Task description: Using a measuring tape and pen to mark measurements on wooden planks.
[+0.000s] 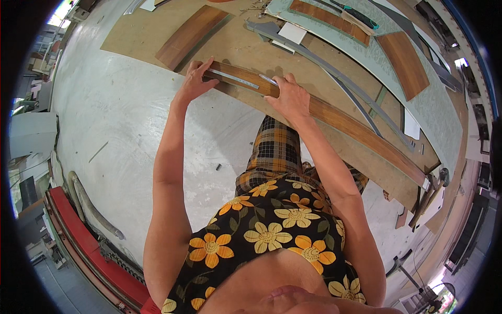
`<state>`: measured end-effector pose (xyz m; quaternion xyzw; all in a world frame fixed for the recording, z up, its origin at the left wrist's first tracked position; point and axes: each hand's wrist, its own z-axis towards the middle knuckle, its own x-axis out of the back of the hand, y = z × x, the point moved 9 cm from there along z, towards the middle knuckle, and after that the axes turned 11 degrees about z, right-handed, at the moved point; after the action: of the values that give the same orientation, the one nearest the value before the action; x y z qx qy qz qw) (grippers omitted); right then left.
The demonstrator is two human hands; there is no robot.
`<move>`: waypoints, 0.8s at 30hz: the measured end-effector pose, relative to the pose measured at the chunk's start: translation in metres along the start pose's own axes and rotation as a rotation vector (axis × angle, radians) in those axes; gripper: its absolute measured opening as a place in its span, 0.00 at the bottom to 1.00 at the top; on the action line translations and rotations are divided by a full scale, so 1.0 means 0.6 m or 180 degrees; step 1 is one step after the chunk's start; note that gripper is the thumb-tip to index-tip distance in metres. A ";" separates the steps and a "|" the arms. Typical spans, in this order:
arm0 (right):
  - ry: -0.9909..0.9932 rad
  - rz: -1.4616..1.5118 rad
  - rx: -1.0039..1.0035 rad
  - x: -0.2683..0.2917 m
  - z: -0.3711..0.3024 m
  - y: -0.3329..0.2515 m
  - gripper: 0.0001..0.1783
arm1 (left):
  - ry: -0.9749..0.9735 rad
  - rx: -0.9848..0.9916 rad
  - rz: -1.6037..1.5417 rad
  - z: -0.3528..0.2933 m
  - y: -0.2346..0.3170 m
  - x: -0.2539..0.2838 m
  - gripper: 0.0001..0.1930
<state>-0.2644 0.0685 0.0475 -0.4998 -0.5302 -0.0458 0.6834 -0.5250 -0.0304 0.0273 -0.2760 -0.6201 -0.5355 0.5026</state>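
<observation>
A long narrow wooden plank (pixel 340 119) lies along the near edge of the workbench. On its left part rests a thin metal ruler (pixel 234 78), lengthwise along the wood. My left hand (pixel 196 83) grips the ruler's left end against the plank, thumb on the near side and index finger on the far side. My right hand (pixel 289 98) is closed around a slim silver pen (pixel 268 79), whose tip points left, close to the ruler's right end. The thumb of that hand touches the plank's near edge. Some right fingers are hidden behind the hand.
The brown workbench (pixel 141 31) holds a wide wooden board (pixel 193 35), long grey strips (pixel 345 83) and a white block (pixel 292 35). Farther right, a pale green sheet (pixel 439 123) carries another wooden board (pixel 402 63) and a green-black handled tool (pixel 361 17). A red machine (pixel 97 251) stands lower left.
</observation>
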 end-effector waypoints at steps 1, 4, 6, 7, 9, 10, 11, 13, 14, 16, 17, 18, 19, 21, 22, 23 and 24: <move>-0.0019 -0.0009 -0.0016 0.000 0.000 0.000 0.33 | 0.0070 -0.0007 -0.0005 -0.002 -0.002 0.000 0.39; 0.0004 -0.0017 -0.0012 0.001 0.001 0.002 0.33 | 0.0170 -0.0002 0.0012 0.000 0.005 0.004 0.39; 0.0030 -0.0020 0.0016 0.001 0.000 0.001 0.33 | 0.0108 0.0001 0.0053 0.001 0.001 0.002 0.41; 0.0062 -0.0024 0.0040 0.002 0.000 0.000 0.32 | 0.0044 -0.0001 0.0093 0.001 -0.001 -0.001 0.42; 0.0043 -0.0030 0.0025 0.001 0.001 -0.001 0.32 | 0.0052 0.0152 -0.0016 0.000 -0.006 0.002 0.45; 0.0029 -0.0035 0.0005 0.001 0.001 0.000 0.32 | 0.0058 0.0299 -0.0125 -0.001 -0.011 0.002 0.49; 0.0022 -0.0038 0.0012 0.000 0.001 0.000 0.32 | 0.0063 0.0309 -0.0126 -0.002 -0.012 -0.001 0.49; 0.0006 0.0003 0.0020 -0.002 0.002 0.002 0.31 | 0.0458 0.0262 -0.0522 -0.006 -0.013 0.009 0.54; -0.0008 0.0002 0.0038 -0.005 0.002 0.002 0.31 | 0.0469 0.0282 -0.0519 -0.008 -0.023 0.002 0.54; 0.0034 -0.0029 0.0063 -0.009 0.001 0.001 0.32 | 0.0557 0.0217 -0.0676 -0.010 -0.040 -0.007 0.55; 0.0020 -0.0036 0.0068 -0.008 0.000 -0.001 0.32 | 0.0560 0.0232 -0.0683 -0.009 -0.040 -0.006 0.55; 0.0006 -0.0045 0.0043 -0.005 -0.001 -0.002 0.32 | 0.0468 0.0264 -0.0738 -0.006 -0.040 -0.010 0.55; -0.0007 -0.0054 0.0019 -0.003 -0.001 -0.003 0.32 | 0.0377 0.0296 -0.0793 -0.006 -0.040 -0.014 0.54; 0.0003 -0.0063 0.0029 -0.001 -0.001 -0.004 0.32 | 0.0380 0.0306 -0.0804 -0.007 -0.040 -0.010 0.53; 0.0019 -0.0069 0.0029 0.000 -0.001 -0.005 0.32 | 0.0376 0.0305 -0.0814 -0.008 -0.039 -0.009 0.52; 0.0015 -0.0075 0.0035 0.001 -0.002 -0.006 0.32 | 0.0382 0.0311 -0.0819 -0.009 -0.037 -0.005 0.52; 0.0030 -0.0057 0.0052 0.004 -0.003 -0.007 0.31 | 0.0385 0.0337 -0.0848 -0.011 -0.036 -0.001 0.50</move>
<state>-0.2647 0.0662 0.0521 -0.4892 -0.5318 -0.0499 0.6895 -0.5418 -0.0426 0.0178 -0.1317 -0.6472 -0.5796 0.4774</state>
